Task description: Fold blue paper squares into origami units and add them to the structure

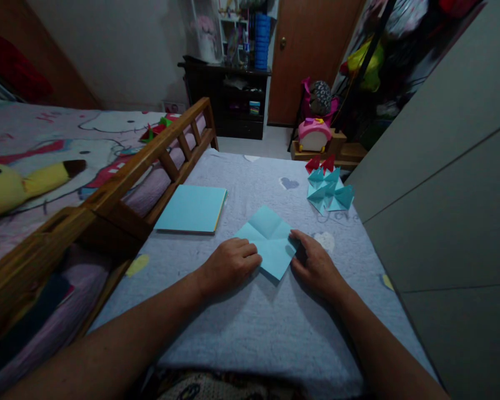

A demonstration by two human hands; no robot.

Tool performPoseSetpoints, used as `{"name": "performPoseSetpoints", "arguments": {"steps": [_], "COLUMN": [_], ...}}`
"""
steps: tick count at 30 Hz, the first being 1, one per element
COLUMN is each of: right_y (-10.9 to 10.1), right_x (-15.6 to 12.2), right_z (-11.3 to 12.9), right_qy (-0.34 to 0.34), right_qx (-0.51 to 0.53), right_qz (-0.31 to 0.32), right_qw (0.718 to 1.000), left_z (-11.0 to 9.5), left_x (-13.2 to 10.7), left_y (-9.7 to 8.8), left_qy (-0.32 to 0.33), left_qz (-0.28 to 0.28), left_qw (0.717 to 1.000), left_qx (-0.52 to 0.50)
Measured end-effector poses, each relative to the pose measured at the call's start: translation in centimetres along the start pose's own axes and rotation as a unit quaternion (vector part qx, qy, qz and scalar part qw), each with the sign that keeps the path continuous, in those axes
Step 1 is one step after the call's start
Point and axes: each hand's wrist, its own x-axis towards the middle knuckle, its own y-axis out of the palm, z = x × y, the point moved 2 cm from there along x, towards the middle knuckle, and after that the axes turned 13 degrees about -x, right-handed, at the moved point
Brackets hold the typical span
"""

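Observation:
A light blue square of paper (269, 238) lies as a diamond on the grey-blue mat (250, 316), with crease lines across it. My left hand (230, 263) rests on its left corner, fingers curled and pressed together on the paper. My right hand (314, 263) sits at the right corner, fingers bent and pinching the paper's edge. A stack of light blue paper sheets (191, 209) lies to the left, beyond my left hand. A pile of folded blue and red paper pieces (327, 186) sits at the far right of the mat.
A wooden bed rail (150, 161) runs along the left, with a patterned bed and a yellow plush toy (12, 186) behind it. A grey cabinet wall (441, 183) borders the right. A dark shelf unit (233, 103), a door and toys stand at the back.

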Motion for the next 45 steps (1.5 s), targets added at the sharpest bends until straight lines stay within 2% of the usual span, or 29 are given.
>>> {"name": "performPoseSetpoints", "arguments": {"steps": [6, 15, 22, 28, 31, 34, 37, 45], "right_y": [-0.4, -0.9, -1.2, -2.1, -1.9, -1.6, -1.5, -1.2], "right_x": [0.2, 0.3, 0.2, -0.2, -0.2, -0.2, -0.1, 0.2], "right_z": [-0.9, -0.6, -0.1, 2.2, 3.4, 3.6, 3.0, 1.4], "right_qy": [0.019, -0.035, -0.051, -0.144, -0.165, -0.160, -0.135, -0.070], "right_qx": [-0.006, -0.045, -0.088, -0.055, -0.055, -0.080, -0.097, -0.097], "right_qz": [-0.013, -0.032, -0.036, 0.012, -0.006, -0.046, -0.068, 0.006], "right_qw": [1.000, 0.998, 0.994, 0.988, 0.985, 0.983, 0.984, 0.993], "left_z": [0.2, 1.0, 0.8, 0.0, -0.7, -1.3, -1.3, 0.6], "left_x": [-0.1, -0.3, -0.2, 0.1, 0.4, 0.7, 0.9, -0.1], "left_y": [0.2, 0.3, 0.1, 0.4, 0.6, 0.5, 0.3, 0.2], "left_qy": [-0.031, -0.036, -0.051, -0.029, -0.012, 0.000, -0.017, -0.075], "left_qz": [0.023, -0.009, -0.009, -0.016, -0.037, -0.047, -0.046, -0.020], "left_qw": [0.999, 0.999, 0.999, 0.998, 0.997, 0.997, 0.998, 0.997], "left_qx": [-0.011, -0.010, -0.016, 0.049, 0.069, 0.062, 0.050, -0.014]}}
